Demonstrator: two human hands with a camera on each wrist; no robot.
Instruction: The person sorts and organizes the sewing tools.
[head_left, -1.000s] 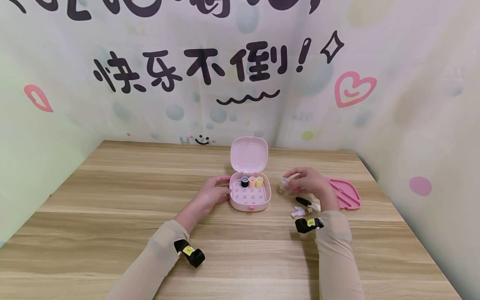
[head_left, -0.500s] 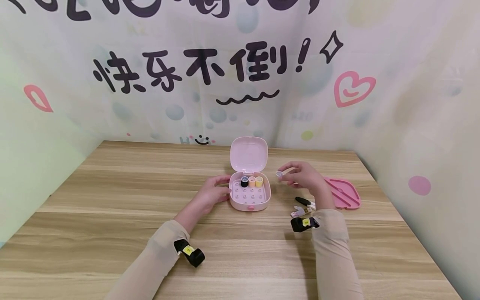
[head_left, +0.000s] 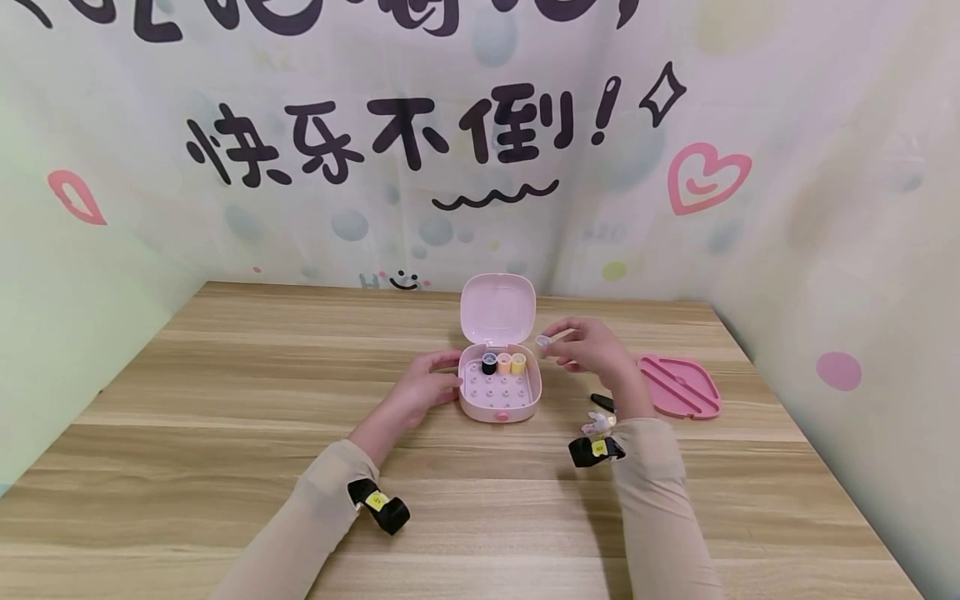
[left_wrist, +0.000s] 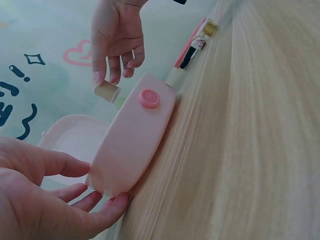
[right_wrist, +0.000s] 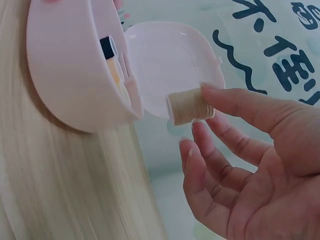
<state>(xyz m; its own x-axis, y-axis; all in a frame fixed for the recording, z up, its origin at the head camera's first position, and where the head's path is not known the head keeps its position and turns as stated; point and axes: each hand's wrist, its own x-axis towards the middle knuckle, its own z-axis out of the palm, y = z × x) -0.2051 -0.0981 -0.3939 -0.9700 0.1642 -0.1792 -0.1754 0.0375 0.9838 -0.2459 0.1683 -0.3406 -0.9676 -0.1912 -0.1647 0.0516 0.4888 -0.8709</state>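
A pink sewing box point(head_left: 501, 412) stands on the table with its lid point(head_left: 498, 308) raised. My left hand point(head_left: 420, 390) holds the box by its left side, fingers bent round the end wall in the left wrist view. In the box, a black thread spool point(head_left: 490, 363), a peach one point(head_left: 505, 363) and a yellow one point(head_left: 518, 363) stand in a row on small pegs. My right hand point(head_left: 592, 350) pinches a beige thread spool point(right_wrist: 191, 106) between thumb and fingertips. That spool is in the air, just right of the box's back corner.
Right of the box lies a pink slotted tray point(head_left: 682, 387). A black-handled tool point(head_left: 602, 402) and small white clips or packets point(head_left: 597, 425) lie in front of the right hand, partly hidden by the wrist. A printed cloth backdrop point(head_left: 480, 233) hangs behind the table.
My right hand has lifted the beige spool off the table and carried it left towards the box. My left hand and the box stay where they were.
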